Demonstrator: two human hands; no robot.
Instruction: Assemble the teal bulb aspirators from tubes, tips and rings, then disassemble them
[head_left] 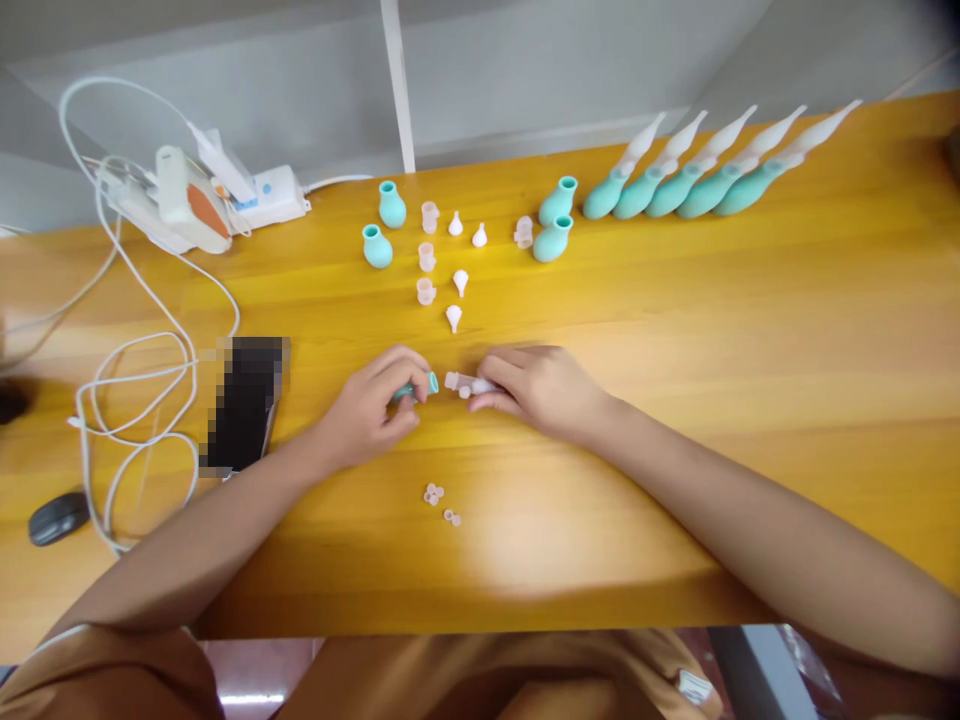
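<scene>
My left hand point(384, 400) is closed around a teal squeeze bulb point(432, 383), its open mouth facing right. Just across a small gap, my right hand point(532, 385) grips a translucent nozzle point(465, 384) whose collar end points at the bulb's mouth. Most of the nozzle is hidden under my right fingers. Beyond my hands lie white funnel-shaped pieces point(454, 318) and translucent collars point(426, 292). Small round translucent pieces point(433, 494) rest on the near side of the wooden table point(600, 540).
Loose teal bulbs point(377, 247) stand at the back, with more teal bulbs point(553, 240) further right. Several bulbs with nozzles fitted point(679, 190) lean in a row at back right. On the left are a phone point(244, 405), white cables point(139, 375), a power strip point(277, 195) and a mouse point(58, 518).
</scene>
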